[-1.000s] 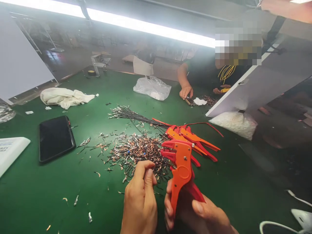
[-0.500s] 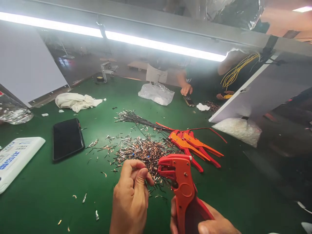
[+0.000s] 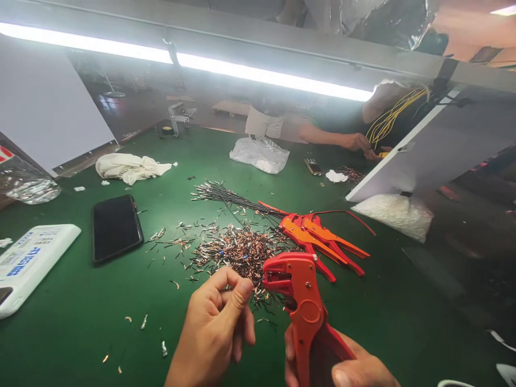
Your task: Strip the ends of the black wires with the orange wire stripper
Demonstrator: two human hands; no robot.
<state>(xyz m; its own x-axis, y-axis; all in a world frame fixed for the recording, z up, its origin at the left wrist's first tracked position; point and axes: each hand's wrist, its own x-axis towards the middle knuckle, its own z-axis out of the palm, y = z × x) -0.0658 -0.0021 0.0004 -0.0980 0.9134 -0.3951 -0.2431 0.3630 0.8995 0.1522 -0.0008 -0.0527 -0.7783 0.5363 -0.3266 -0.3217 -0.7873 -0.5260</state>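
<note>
"What's changed on my remote feed?"
"The left hand [image 3: 220, 317] has rolled over, thumb now against forefinger, just beside the mouth of the red-and-orange tool [image 3: 309, 309]. I can't tell whether anything's pinched there."
"Right hand [image 3: 357, 360]?"
"Wrapped round the tool's handles! It's hardly moved, raised before the clippings pile [image 3: 237, 250] on the green tabletop [image 3: 382, 312]; 2 similar tools [image 3: 322, 236] lie behind."
"Meaning?"
"I judge the tool's the steady side, the left hand doing the adjusting. Beyond, a co-worker's hand [image 3: 357, 142] has left the small dark block [image 3: 313, 166]."
</note>
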